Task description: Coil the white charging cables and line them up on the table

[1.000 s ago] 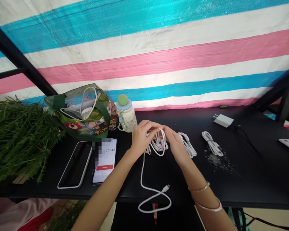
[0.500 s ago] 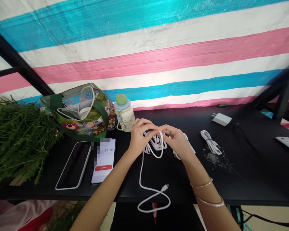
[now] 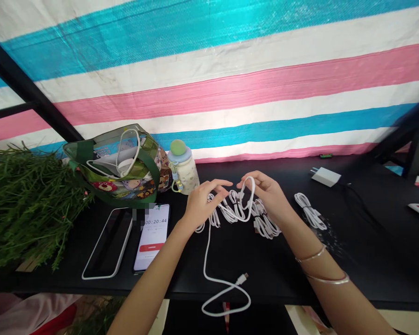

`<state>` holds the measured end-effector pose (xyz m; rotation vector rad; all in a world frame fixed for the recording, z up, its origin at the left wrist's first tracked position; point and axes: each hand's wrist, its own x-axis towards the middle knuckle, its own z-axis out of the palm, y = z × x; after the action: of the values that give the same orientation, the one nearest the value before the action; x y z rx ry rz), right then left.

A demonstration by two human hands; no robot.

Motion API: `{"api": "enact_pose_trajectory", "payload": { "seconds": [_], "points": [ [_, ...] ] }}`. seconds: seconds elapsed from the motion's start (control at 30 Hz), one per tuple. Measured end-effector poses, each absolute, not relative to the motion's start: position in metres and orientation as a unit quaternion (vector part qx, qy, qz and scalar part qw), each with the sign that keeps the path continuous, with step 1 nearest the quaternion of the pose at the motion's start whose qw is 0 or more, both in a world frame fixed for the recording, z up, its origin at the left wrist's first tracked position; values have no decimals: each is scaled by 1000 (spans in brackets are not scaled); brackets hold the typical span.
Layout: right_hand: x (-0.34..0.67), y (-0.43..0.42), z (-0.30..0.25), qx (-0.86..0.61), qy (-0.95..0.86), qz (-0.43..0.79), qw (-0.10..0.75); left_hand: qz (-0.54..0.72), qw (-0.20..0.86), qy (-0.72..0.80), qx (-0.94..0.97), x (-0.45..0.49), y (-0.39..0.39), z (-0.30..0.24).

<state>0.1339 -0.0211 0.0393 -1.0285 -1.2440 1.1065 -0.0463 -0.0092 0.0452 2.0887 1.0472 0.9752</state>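
A white charging cable [image 3: 226,211] lies partly looped on the black table [image 3: 370,260]. Its loose end with the plug [image 3: 242,278] trails off the front edge. My left hand [image 3: 204,202] holds the cable's coils with curled fingers. My right hand [image 3: 270,195] pinches a raised loop of the same cable at its fingertips, a little above the table. Just under my right hand lies a bundled white cable [image 3: 265,223]. Another bundled white cable [image 3: 310,216] rests further right.
Two phones [image 3: 108,242] [image 3: 153,235] lie at the left front. Behind them stand a cartoon-print bag [image 3: 118,163] and a small bottle with a green lid [image 3: 183,165]. Green foliage [image 3: 24,200] fills the far left. A white charger [image 3: 324,176] sits back right.
My hands were together over the coils; now they have drawn apart. My right hand has lifted a loop up and to the right, and the coils have spread out.
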Motion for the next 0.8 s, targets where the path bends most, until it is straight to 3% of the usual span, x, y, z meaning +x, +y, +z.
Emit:
{"api": "enact_pose_trajectory", "payload": {
  "seconds": [0.1, 0.4, 0.63, 0.8],
  "points": [
    [137, -20, 35, -441, -505, 459, 582, 295, 380, 408, 776, -52, -7, 49],
    [145, -16, 31, -353, -422, 516, 656, 201, 615, 266, 715, -68, 1, 54],
    [158, -11, 27, -304, -382, 530, 693, 82, 639, 223, 731, -71, 0, 63],
    [163, -12, 28, -338, -402, 532, 664, 96, 683, 193, 698, -70, -2, 63]
  ]
}}
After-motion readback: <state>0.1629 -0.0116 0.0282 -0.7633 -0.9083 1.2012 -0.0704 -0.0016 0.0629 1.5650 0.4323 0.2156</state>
